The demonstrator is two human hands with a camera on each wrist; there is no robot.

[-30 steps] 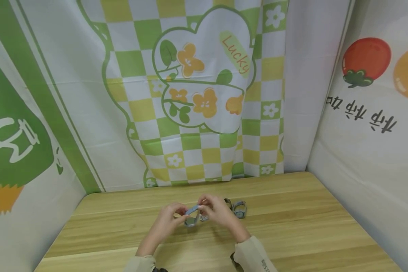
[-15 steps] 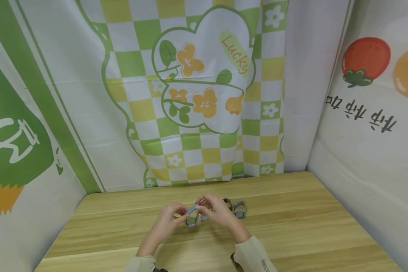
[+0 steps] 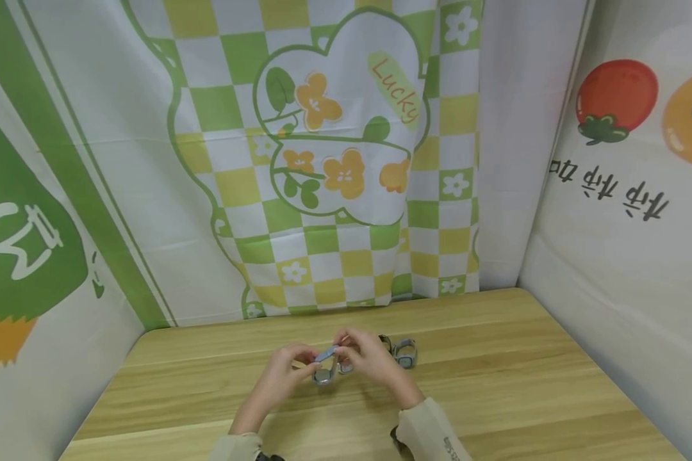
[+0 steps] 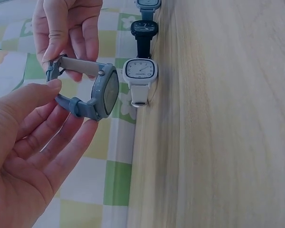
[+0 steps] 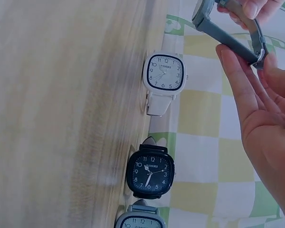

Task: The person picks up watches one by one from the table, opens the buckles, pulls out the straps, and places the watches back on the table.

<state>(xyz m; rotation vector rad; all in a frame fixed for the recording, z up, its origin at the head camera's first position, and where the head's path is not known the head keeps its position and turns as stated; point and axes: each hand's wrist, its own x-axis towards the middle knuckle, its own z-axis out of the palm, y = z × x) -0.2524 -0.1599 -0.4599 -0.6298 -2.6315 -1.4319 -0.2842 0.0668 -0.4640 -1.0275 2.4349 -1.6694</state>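
Between my two hands hangs a blue-grey wristwatch point(image 4: 106, 92), lifted off the table, its strap bent into a loop. My left hand point(image 3: 282, 374) pinches one part of the strap between thumb and fingers. At the buckle end, my right hand point(image 3: 371, 362) pinches the strap with thumb and fingertips. In the left wrist view the watch case is tilted and its dial faces away to the right. The exact fit of strap and buckle is partly hidden by the fingers. Just beyond the hands a white watch point(image 5: 165, 73) lies on the table.
A black watch point(image 5: 150, 171) and another blue-grey watch point(image 3: 405, 357) stand in a row with the white one, to the right of the held watch. They rest on a wooden table point(image 3: 496, 384). A checkered cloth point(image 3: 334, 256) hangs behind the table's far edge.
Both hands keep their grip on the watch strap and barely move; the right hand shifts very slightly. The head view has turned a little.
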